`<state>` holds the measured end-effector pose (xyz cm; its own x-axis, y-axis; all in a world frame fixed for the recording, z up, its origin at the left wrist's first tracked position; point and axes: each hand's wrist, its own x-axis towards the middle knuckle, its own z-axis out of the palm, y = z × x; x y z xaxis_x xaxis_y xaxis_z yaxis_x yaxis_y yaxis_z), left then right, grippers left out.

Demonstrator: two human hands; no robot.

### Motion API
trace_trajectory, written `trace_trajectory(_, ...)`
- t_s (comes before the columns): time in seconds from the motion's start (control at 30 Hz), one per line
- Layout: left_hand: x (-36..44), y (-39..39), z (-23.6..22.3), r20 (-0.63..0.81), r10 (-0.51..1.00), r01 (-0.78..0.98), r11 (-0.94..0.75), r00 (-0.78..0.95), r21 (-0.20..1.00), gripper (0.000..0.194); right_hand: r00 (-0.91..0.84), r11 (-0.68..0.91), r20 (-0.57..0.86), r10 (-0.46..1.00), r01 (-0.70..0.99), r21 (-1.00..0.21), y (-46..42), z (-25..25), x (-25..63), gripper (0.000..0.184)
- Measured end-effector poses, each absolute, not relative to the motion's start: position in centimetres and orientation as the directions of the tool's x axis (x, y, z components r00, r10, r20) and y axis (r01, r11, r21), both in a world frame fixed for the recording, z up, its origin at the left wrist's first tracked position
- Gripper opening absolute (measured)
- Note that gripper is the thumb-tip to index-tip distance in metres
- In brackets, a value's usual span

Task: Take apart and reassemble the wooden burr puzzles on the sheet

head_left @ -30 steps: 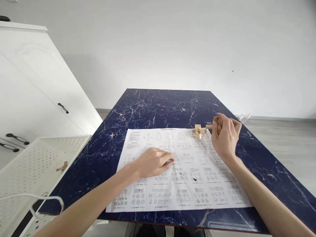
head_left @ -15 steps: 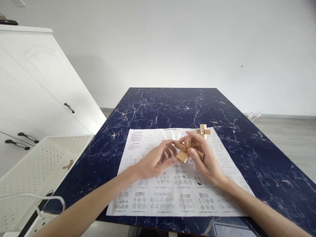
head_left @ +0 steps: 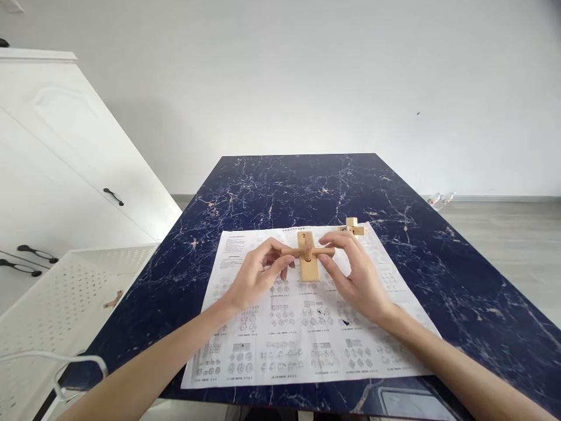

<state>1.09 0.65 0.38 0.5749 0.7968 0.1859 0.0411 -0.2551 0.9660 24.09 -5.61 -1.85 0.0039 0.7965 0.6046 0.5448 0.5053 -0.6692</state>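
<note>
Between my hands is a wooden interlocking puzzle (head_left: 310, 270), cross-shaped, with a dark mark near the top of its upright flat piece. My left hand (head_left: 262, 270) pinches the left end of its crossbar between thumb and fingers. On the other side, my right hand (head_left: 354, 272) grips the right end of the crossbar with thumb and forefinger. The puzzle is held above a printed instruction sheet (head_left: 245, 365) covered with small diagrams. A second wooden puzzle (head_left: 352, 223), also cross-like, sits at the sheet's top right corner, partly hidden behind my right hand.
The dark blue marbled table (head_left: 289, 187) stretches to the wall. At left stands a white perforated basket (head_left: 127, 257) with a small wooden piece (head_left: 114, 299) inside. A white cable (head_left: 48, 354) crosses it. Beyond is a white cabinet (head_left: 65, 140). A clear rectangular item (head_left: 412, 403) lies at the near edge.
The wooden puzzle has turned from a slanted position to a squared-up one, its flat piece now pointing away from me. My left hand has taken hold of the crossbar's left end.
</note>
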Motion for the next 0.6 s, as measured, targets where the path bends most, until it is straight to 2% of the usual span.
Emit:
trace_trajectory(0.07,1.03,0.77,0.41,0.207,0.813,0.063,-0.286,0.545,0.956,0.029,-0.018,0.525,0.655,0.755,0.614,-0.589,-5.25,-1.70,24.51,0.007)
trace_trajectory(0.23,0.85,1.13,0.42,0.312,0.802,0.158,-0.443,0.510,0.882,0.035,-0.107,0.591,0.685,0.721,0.610,-0.528,-5.12,-1.56,24.77,0.007)
trace_trajectory(0.3,0.71,1.27,0.32,0.348,0.773,0.160,-0.495,0.531,0.854,0.063,-0.135,0.620,0.704,0.697,0.606,-0.498,-5.26,-1.60,24.62,0.007)
trace_trajectory(0.37,0.60,1.32,0.25,0.319,0.732,0.158,-0.501,0.601,0.851,0.096,-0.163,0.641,0.712,0.683,0.601,-0.477,-5.41,-1.65,24.45,0.008)
trace_trajectory(0.4,0.57,1.31,0.26,0.292,0.714,0.161,-0.493,0.636,0.855,0.104,-0.173,0.650,0.716,0.676,0.598,-0.469,-5.47,-1.67,24.39,0.008)
trace_trajectory(0.5,0.56,1.21,0.39,0.247,0.685,0.174,-0.484,0.685,0.858,0.101,-0.183,0.658,0.723,0.666,0.602,-0.453,-5.60,-1.77,24.32,0.007)
trace_trajectory(0.6,0.61,1.24,0.39,0.258,0.689,0.209,-0.516,0.677,0.830,0.094,-0.171,0.608,0.671,0.721,0.621,-0.495,-5.61,-2.00,24.32,0.007)
